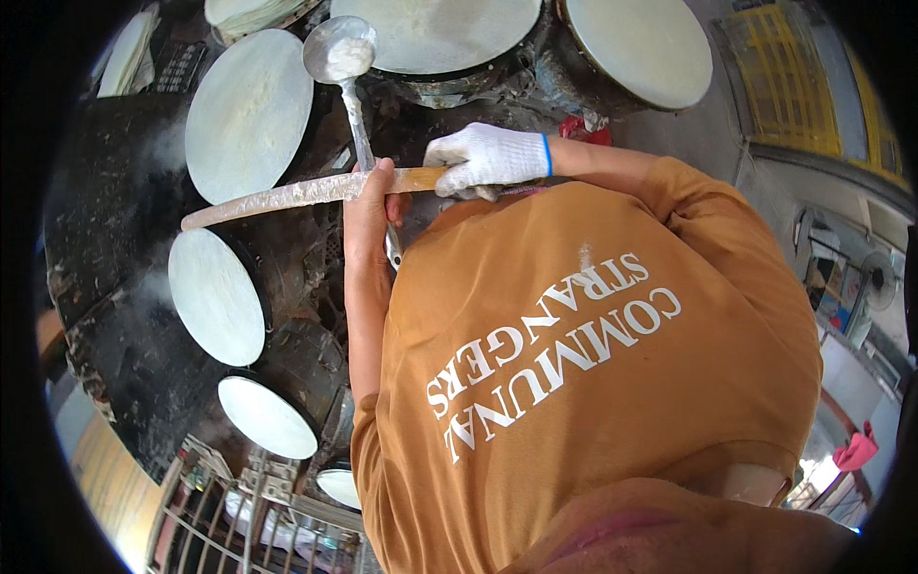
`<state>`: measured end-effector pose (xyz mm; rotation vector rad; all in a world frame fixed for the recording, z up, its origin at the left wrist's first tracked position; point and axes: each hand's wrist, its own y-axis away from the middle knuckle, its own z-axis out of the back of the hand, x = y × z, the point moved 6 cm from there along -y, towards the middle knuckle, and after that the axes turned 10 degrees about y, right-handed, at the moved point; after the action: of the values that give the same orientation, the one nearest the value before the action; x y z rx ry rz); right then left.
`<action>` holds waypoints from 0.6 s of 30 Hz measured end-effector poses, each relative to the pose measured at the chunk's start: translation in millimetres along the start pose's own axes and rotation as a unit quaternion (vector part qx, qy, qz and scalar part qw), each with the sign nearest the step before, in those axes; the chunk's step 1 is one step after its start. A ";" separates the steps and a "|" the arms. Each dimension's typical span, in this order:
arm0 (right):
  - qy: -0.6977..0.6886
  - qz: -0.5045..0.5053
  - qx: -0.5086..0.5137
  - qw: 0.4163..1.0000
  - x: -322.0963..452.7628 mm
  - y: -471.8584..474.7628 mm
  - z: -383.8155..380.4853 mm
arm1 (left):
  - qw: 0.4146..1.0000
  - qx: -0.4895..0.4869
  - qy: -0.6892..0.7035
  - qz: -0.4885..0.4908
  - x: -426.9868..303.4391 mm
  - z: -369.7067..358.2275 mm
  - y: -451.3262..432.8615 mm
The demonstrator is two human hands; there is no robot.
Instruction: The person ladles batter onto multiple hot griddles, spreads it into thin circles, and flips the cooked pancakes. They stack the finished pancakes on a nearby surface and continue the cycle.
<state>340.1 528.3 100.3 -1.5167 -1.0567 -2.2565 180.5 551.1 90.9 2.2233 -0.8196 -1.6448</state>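
My bare left hand [371,204] is closed around the handle of a metal ladle [355,115] and a long, flat wooden stick [287,195], which cross at the thumb. White paste sits in the ladle's bowl, and the stick's blade looks coated or wrapped in something pale and shiny. Around the stick's bare wooden end curl the fingers of my right hand [495,161], in a white knitted glove with a blue cuff. The stick's tip lies between two round griddles bearing thin white sheets, a larger one [249,118] and a smaller-looking one [216,298].
More round griddles with white sheets stand ahead [445,32], ahead right [642,50] and lower left [267,417]. Steam rises over the dark, stained worktop [122,237]. Stacked white sheets [129,54] lie at the far left, a metal rack [251,531] at lower left.
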 end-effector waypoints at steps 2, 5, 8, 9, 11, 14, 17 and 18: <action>0.122 0.136 -0.068 0.981 2.2 -17.6 22.0 | 0.999 -0.034 0.023 -0.018 -5.8 4.5 5.3; 0.552 0.066 -0.215 0.803 -31.4 -39.0 75.2 | 0.992 -0.054 0.105 -0.052 -11.6 19.6 13.1; 0.666 0.068 -0.299 0.680 -85.7 -49.5 120.0 | 0.976 -0.115 0.168 -0.083 -22.0 24.8 29.9; 0.665 0.090 -0.300 0.678 -95.8 -49.8 127.6 | 0.969 -0.145 0.175 -0.093 -20.8 29.8 34.8; 0.662 0.156 -0.291 0.673 -102.4 -49.5 134.6 | 0.959 -0.175 0.188 -0.120 -19.3 36.4 42.3; 0.647 0.231 -0.279 0.670 -109.2 -49.7 138.6 | 0.943 -0.222 0.212 -0.131 -16.1 33.2 50.3; 0.644 0.234 -0.219 0.694 -108.5 -53.9 139.8 | 0.930 -0.239 0.246 -0.136 -13.1 27.4 54.0; 0.620 0.282 -0.236 0.693 -105.0 -52.5 141.4 | 0.925 -0.245 0.255 -0.136 -12.4 26.0 54.1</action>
<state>458.7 639.6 14.7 -0.0246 0.3730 -2.2976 138.1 517.7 120.1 2.2784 0.0389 -1.1013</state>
